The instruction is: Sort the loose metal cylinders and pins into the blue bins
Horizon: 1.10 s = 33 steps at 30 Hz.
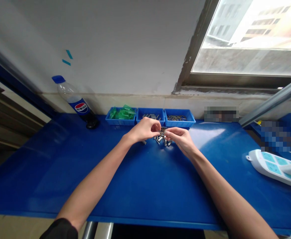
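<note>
Over a small pile of shiny metal pieces, both of my hands are held close together. My left hand has its thumb and fingers curled into a pinch; whatever is between the tips is too small to name. The fingertips of my right hand are also pinched, on or beside the pile, around something I cannot make out. The pile looks like short cylinders mixed with thin screw-like pieces. Behind it stand three blue bins: one with green plastic pieces, one with metal cylinders, one with screws.
On the blue table, a cola bottle leans in view at the back left. A white power strip with a plug lies at the right. Wall and window rise behind; a metal post slants at the right.
</note>
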### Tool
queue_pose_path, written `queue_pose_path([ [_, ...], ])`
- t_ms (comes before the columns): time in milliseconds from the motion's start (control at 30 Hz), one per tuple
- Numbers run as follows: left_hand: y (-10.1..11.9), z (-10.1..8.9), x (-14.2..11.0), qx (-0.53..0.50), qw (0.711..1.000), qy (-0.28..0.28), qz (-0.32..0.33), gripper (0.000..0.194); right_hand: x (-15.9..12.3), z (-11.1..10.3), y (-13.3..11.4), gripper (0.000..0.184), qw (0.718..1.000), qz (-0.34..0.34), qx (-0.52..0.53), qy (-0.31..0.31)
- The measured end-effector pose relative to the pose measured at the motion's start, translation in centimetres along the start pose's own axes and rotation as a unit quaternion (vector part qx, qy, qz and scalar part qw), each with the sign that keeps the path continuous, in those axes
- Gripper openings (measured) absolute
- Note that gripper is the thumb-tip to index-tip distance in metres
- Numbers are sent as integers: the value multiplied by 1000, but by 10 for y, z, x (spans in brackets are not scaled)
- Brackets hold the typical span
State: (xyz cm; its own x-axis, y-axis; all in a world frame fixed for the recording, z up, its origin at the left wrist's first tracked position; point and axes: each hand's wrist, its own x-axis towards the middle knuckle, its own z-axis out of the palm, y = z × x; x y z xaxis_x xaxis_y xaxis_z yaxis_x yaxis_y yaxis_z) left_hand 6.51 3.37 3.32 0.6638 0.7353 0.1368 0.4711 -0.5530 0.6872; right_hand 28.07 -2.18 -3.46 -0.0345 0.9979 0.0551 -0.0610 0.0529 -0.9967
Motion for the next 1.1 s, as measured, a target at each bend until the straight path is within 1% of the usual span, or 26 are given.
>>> queue_pose_path([
  [100,-5,2,-1,121,992,-14,-17,11,1,-1,0,34,997,-47,2,63],
  [167,-7,6,-2,169,985,-38,-24,16,2,-3,0,39,993,-74,27,93],
  [267,-5,13,-2,212,975,-61,-32,22,3,-5,-2,55,992,-77,40,90],
  [333,-1,16,-2,228,970,-68,-45,25,3,-6,-2,60,993,-67,29,89],
  [400,3,17,-2,232,968,-71,-56,26,3,-6,-2,58,993,-62,19,96],
  [500,5,18,-2,219,972,-66,-55,24,3,-5,-1,51,993,-59,12,102],
  [633,1,18,-2,199,978,-43,-43,20,3,-3,0,44,993,-57,6,100],
  [733,-2,18,-2,172,984,-30,-46,24,3,-3,1,39,993,-59,12,98],
  [967,-6,13,-1,115,992,-14,-44,26,2,-3,2,35,994,-61,9,93],
  [1100,-3,12,-1,121,992,-11,-44,26,2,-3,2,35,994,-62,9,90],
])
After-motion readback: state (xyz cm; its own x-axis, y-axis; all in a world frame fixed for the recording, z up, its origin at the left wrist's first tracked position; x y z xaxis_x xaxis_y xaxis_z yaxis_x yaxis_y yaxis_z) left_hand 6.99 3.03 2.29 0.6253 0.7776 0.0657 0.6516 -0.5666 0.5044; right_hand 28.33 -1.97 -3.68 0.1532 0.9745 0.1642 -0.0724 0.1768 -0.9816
